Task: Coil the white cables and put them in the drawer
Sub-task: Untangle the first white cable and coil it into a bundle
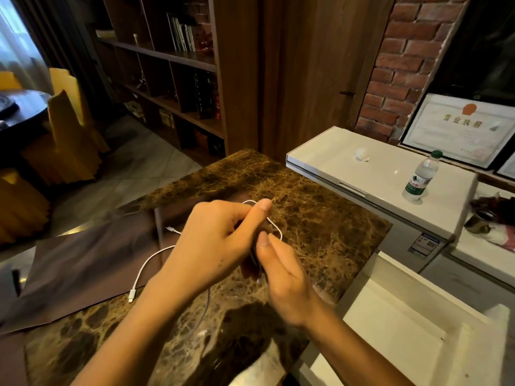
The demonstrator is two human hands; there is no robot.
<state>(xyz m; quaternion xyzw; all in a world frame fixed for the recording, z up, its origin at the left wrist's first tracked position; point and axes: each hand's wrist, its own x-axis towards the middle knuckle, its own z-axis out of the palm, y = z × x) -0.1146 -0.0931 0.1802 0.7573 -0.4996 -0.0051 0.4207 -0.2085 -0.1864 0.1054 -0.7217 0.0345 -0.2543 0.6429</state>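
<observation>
A thin white cable (274,222) loops above the brown marble counter (320,218) between my two hands. My left hand (217,240) grips the loop, thumb stretched out along its top. My right hand (281,277) pinches the cable just below, fingers curled; part of the cable is hidden behind both hands. A second white cable (145,267) lies on the counter at the left, one plug (131,298) near the front and another plug (170,229) further back. The white drawer (412,330) stands pulled out at the lower right.
A white chest freezer (362,174) sits beyond the counter with a water bottle (419,176) on its lid. A dark brown mat (83,263) covers the counter's left side. Bookshelves, a brick wall and a framed certificate stand behind.
</observation>
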